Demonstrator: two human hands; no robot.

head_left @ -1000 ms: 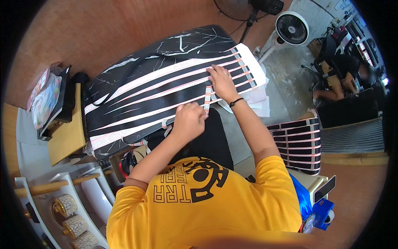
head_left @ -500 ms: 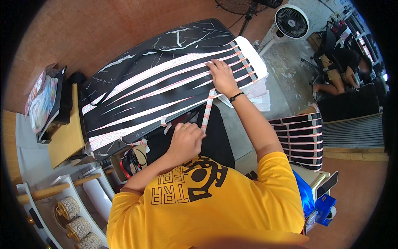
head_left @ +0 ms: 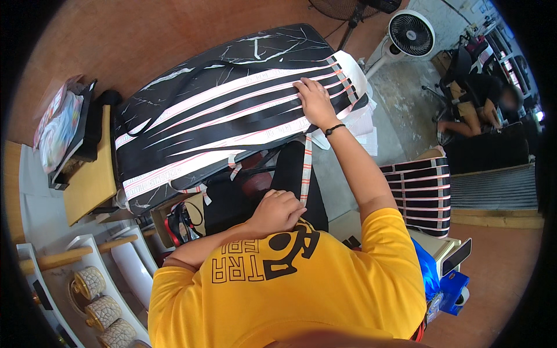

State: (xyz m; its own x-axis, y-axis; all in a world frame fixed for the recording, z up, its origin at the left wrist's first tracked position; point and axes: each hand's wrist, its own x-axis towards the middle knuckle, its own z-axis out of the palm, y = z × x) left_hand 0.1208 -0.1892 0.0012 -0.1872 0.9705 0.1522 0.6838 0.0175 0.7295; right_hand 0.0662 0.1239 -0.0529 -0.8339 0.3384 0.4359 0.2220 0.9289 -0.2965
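My left hand (head_left: 277,210) is closed in front of my chest, with the lower end of a white tape strip with orange marks (head_left: 306,168) in its fingers. From there the tape runs up, taut, to the near edge of the table. My right hand (head_left: 316,104) lies flat with spread fingers on a row of long black straps (head_left: 232,120). The straps lie side by side over white sheeting with red lines (head_left: 152,181). Near their right ends, a band of tape (head_left: 344,75) crosses them.
The work lies on a black marble-patterned table (head_left: 232,53). Fans stand behind it, including a white one (head_left: 411,33). At right are another strapped panel (head_left: 419,194) and a seated person (head_left: 481,98). Shelves with patterned jars (head_left: 103,312) stand at lower left.
My left hand has moved right and toward my body, drawing the tape strip along with it. My right hand stays on the straps, shifted only slightly.
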